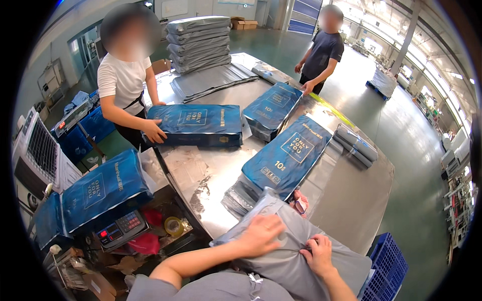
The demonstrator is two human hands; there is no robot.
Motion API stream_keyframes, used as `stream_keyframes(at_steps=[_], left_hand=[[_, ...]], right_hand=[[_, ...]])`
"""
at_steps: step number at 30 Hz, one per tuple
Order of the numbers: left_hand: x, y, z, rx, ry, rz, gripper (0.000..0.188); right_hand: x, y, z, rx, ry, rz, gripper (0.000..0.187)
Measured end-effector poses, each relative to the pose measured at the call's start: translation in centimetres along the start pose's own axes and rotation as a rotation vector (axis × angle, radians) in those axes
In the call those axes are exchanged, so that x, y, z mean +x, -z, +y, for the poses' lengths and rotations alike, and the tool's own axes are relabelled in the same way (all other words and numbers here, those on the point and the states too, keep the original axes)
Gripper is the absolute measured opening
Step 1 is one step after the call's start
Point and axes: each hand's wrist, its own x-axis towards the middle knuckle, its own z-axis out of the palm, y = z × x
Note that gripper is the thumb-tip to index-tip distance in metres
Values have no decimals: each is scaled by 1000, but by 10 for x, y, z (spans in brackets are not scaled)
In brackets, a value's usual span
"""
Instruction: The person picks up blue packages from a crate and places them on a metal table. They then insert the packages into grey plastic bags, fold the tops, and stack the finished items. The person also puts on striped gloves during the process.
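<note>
A large grey plastic bag (pixel 296 241), bulky and creased, lies right in front of me at the near edge of the metal table. My left hand (pixel 262 235) rests over its top, fingers stretched toward the right and slightly blurred. Beside it, my right hand (pixel 318 253) has its fingers curled and pinches a gathered fold of the bag. What the bag contains is hidden. Just beyond it lies a blue printed package (pixel 286 155), its near end on some folded grey bags (pixel 240 197).
Across the metal table (pixel 351 195), a person in white (pixel 123 80) holds a blue package (pixel 201 125). Another in dark clothes (pixel 324 55) touches a second blue package (pixel 273 108). Stacked grey bags (pixel 198 45) stand behind. At left is a scale (pixel 120 230); at right, a blue pallet (pixel 386 268).
</note>
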Motion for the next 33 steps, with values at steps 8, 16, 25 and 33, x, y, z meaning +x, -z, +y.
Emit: stream_keyframes(at_steps=[8, 16, 25, 33], left_hand=[[32, -46, 31, -19, -271, 29, 33], [44, -68, 33, -140, -334, 172, 18], [52, -59, 49, -359, -123, -20, 18], [6, -9, 88, -658, -174, -331, 26]], right_hand=[[-6, -3, -3, -57, 138, 161, 17], [-7, 1, -25, 39, -21, 211, 20], [20, -23, -22, 51, -278, 385, 12], [15, 22, 156, -296, -756, 563, 6]])
